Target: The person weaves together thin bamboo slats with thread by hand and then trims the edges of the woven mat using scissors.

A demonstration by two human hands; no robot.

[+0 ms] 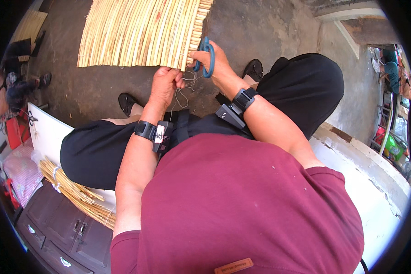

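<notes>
A mat of pale reed sticks [137,34], lined up side by side and bound together, spreads out in front of me. At its near right corner my left hand [165,86] is closed in a pinch on a thin pale string, its fingertips against the stick ends. Loose loops of the string [182,97] dangle beside that hand. My right hand [220,66] grips a pair of scissors with blue handles [208,57] at the mat's right edge. The scissor blades are hidden, so I cannot tell how far apart they are.
A tied bundle of reed sticks [84,196] lies at my left, over a dark wooden cabinet [55,228]. A white board [50,125] stands by my left knee. Other people's legs [23,91] show at far left. Concrete floor [96,86] stretches beneath the mat.
</notes>
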